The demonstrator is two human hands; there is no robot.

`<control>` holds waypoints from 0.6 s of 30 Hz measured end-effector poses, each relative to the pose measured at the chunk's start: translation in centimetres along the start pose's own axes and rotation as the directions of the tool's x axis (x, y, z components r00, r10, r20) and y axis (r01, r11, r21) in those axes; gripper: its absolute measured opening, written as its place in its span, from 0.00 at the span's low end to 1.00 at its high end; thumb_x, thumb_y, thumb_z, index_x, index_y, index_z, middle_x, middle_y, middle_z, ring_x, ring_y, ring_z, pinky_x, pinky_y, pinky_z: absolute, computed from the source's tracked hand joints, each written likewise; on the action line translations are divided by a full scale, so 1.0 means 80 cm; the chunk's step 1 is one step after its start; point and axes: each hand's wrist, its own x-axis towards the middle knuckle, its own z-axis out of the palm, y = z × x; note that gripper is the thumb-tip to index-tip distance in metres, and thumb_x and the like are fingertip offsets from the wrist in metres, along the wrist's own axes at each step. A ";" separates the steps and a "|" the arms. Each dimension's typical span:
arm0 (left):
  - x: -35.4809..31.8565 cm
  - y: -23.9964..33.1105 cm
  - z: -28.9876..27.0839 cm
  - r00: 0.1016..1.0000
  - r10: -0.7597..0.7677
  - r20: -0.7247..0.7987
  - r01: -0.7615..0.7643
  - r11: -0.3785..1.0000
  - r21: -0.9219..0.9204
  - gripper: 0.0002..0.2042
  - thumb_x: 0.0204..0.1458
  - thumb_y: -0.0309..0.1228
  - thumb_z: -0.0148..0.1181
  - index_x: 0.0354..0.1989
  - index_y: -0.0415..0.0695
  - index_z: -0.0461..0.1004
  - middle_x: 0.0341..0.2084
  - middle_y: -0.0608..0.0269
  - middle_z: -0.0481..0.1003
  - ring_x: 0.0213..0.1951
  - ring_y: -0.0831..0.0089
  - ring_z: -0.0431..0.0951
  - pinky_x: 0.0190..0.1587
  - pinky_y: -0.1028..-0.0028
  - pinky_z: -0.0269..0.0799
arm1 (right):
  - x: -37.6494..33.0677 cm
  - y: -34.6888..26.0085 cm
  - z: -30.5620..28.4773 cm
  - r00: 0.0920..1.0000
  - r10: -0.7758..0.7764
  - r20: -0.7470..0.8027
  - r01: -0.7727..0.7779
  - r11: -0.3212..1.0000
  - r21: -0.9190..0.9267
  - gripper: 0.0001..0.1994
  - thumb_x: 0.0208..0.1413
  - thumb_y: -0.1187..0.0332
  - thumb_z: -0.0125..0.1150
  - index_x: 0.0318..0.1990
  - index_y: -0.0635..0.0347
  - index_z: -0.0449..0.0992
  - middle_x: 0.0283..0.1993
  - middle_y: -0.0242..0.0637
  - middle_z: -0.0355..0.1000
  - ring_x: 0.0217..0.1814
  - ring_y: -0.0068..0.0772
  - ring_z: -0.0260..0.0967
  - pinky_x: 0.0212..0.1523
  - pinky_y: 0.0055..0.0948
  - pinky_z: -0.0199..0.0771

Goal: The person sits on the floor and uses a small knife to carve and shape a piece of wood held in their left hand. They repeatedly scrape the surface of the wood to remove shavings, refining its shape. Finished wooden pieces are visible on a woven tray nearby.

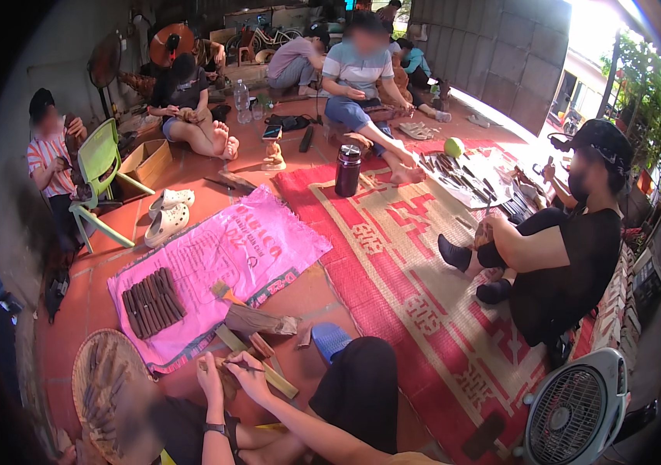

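A: What is set at the far left of the working spot?

B: A round woven tray is placed on the tiled floor, and dark, elongated pieces are spread in it.

A: And next to it?

B: A pink sack is laid out flat. On its near left part, dark brown sticks are lined up side by side.

A: How is the left hand held?

B: It is closed around a small brown piece, just beyond the sack's near edge; the exact shape of that piece cannot be made out. A dark watch is worn on the wrist.

A: The right hand?

B: A slim dark tool is gripped in its fingers, close to the piece. Whether the two are touching cannot be told.

A: What is found further right?

B: A brush is rested at the sack's edge, a rough wood block is laid near it, and wood strips are left just beside the right hand. Beyond these, a red and beige mat is spread, with a dark bottle stood upright on it. At the lower right, a grey fan is placed.
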 end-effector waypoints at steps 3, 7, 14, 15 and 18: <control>0.000 0.000 -0.003 1.000 -0.024 0.014 0.024 0.999 -0.023 0.15 0.62 0.40 0.52 0.31 0.39 0.68 0.26 0.65 0.69 0.32 0.76 0.68 0.39 0.73 0.65 | 0.002 0.000 0.001 1.000 -0.016 -0.001 0.016 0.998 0.061 0.03 0.56 0.76 0.59 0.34 0.65 0.71 0.35 0.32 0.73 0.40 0.18 0.70 0.45 0.20 0.69; 0.001 -0.004 -0.006 0.997 0.058 0.049 -0.060 0.997 0.041 0.13 0.61 0.38 0.54 0.32 0.40 0.68 0.27 0.66 0.69 0.32 0.77 0.68 0.39 0.74 0.65 | 0.002 -0.006 0.004 1.000 -0.010 0.002 0.010 0.990 0.140 0.03 0.56 0.76 0.59 0.33 0.65 0.72 0.34 0.31 0.73 0.41 0.17 0.70 0.46 0.20 0.69; -0.003 0.002 -0.003 0.998 0.042 0.056 -0.040 0.998 -0.040 0.10 0.59 0.35 0.57 0.31 0.42 0.68 0.25 0.67 0.70 0.30 0.80 0.68 0.37 0.77 0.66 | -0.005 -0.024 0.004 0.997 0.080 -0.008 -0.077 0.977 0.198 0.03 0.58 0.72 0.59 0.33 0.61 0.73 0.30 0.26 0.73 0.30 0.11 0.64 0.30 0.15 0.63; -0.004 0.004 -0.004 0.997 0.030 0.066 -0.026 0.998 -0.054 0.10 0.58 0.34 0.58 0.30 0.43 0.68 0.25 0.68 0.70 0.30 0.80 0.69 0.37 0.77 0.66 | -0.006 -0.029 0.005 0.994 0.113 -0.001 -0.110 0.970 0.217 0.04 0.59 0.71 0.59 0.33 0.60 0.74 0.29 0.25 0.73 0.27 0.09 0.62 0.27 0.14 0.60; -0.008 0.018 0.003 0.997 -0.037 0.075 0.039 0.999 -0.033 0.10 0.58 0.33 0.58 0.28 0.44 0.67 0.24 0.71 0.67 0.30 0.83 0.66 0.37 0.79 0.63 | -0.005 -0.030 0.005 0.997 0.079 -0.007 -0.074 0.963 0.259 0.05 0.59 0.69 0.58 0.32 0.58 0.74 0.28 0.23 0.72 0.23 0.07 0.56 0.22 0.14 0.52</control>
